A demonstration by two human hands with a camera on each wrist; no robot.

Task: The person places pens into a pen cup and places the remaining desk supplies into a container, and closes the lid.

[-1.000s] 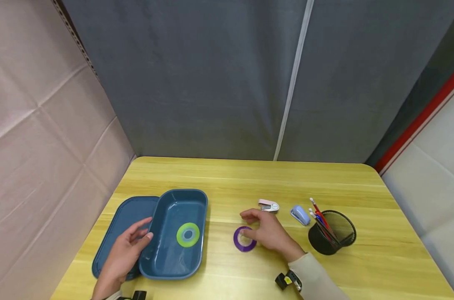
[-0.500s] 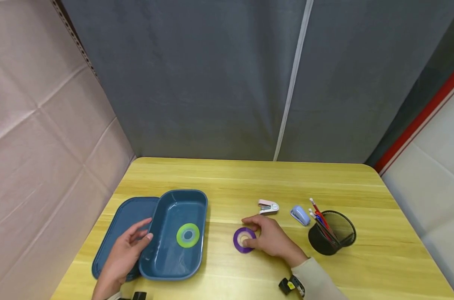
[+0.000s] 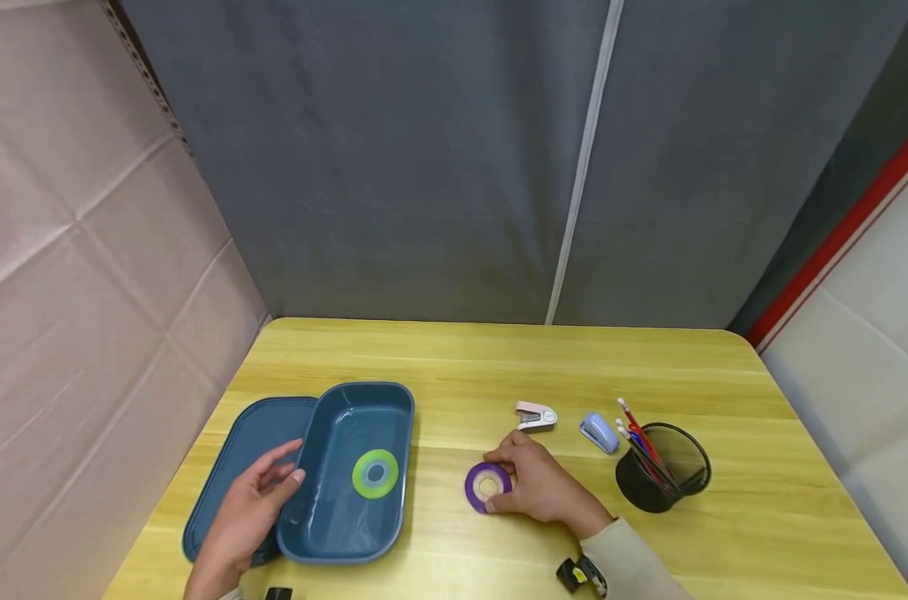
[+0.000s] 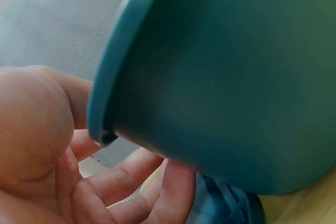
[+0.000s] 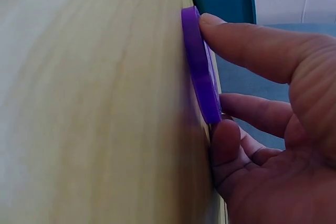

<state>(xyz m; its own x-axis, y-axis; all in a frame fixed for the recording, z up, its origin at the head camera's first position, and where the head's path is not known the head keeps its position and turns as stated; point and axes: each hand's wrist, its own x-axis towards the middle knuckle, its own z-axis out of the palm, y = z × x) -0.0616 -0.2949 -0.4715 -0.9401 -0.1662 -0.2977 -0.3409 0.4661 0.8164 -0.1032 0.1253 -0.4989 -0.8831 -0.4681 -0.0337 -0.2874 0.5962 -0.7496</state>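
In the head view, my right hand (image 3: 544, 482) pinches a purple roll of tape (image 3: 472, 498) lying at the table's middle. The right wrist view has the thumb at the roll's far edge and fingers at its near edge, close to the tabletop. My left hand (image 3: 247, 500) holds the left rim of a deep blue plastic box (image 3: 341, 525). Up close in the left wrist view, its thumb passes behind the rim and fingers (image 4: 176, 192) touch the outer wall. Inside the box lies a green roll of tape (image 3: 362, 473).
A flat blue lid (image 3: 232, 471) lies partly under the box. Beyond my right hand sit a pink-and-white stapler (image 3: 538, 416) and a light blue stapler (image 3: 599, 432). To their right stands a black mesh pen cup (image 3: 641, 487) with pencils leaning out.
My right hand has shifted slightly toward me, its thumb going from the roll's middle to its near edge. The left hand stays in place at the box.
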